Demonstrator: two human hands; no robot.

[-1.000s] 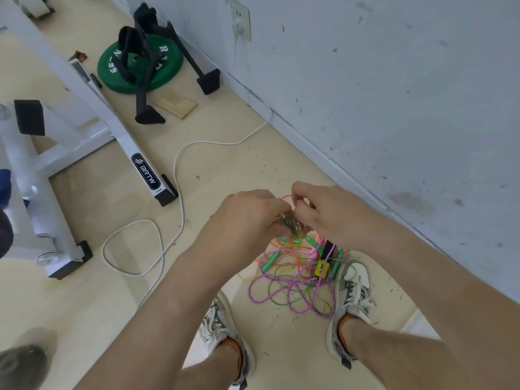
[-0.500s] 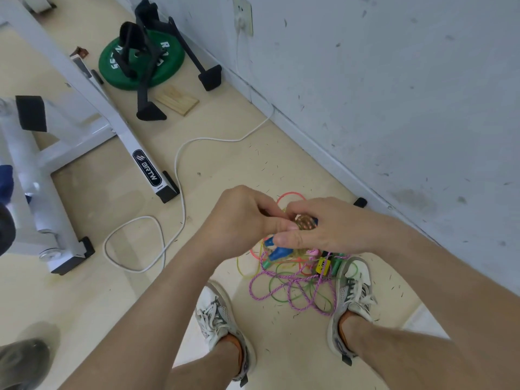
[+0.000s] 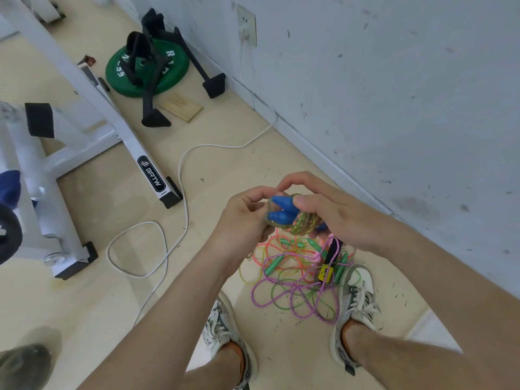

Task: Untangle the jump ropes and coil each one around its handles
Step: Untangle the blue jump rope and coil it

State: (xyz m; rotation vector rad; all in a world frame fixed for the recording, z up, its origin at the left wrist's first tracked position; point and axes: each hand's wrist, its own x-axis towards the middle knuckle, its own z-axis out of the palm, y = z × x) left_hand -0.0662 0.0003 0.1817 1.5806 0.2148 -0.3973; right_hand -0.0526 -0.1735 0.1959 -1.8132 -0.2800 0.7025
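Just right of centre, both hands were closed on a coiled rope (image 3: 305, 222) with two blue handles (image 3: 281, 212). The left hand (image 3: 242, 220) gripped its nine o'clock end with curled fingers. The right hand (image 3: 340, 218) clamped it from three o'clock, thumb pressed on the coils and forefinger arched over the top.

At six o'clock from the hands, a tangle (image 3: 298, 280) of pink, green and purple ropes lay on the floor (image 3: 98, 299) between two shoes. Its three o'clock edge reached the right shoe (image 3: 356, 294) and it lay apart from the left shoe (image 3: 222, 327).

The wall (image 3: 394, 94) closed off the side from twelve to four o'clock, its foot near the tangle. A white cable (image 3: 219, 146) looped over the floor at nine to ten o'clock. Beyond it stood a white bench frame (image 3: 123, 130), with a green weight plate (image 3: 180, 74) at eleven. Bare floor lay toward seven and eight o'clock.
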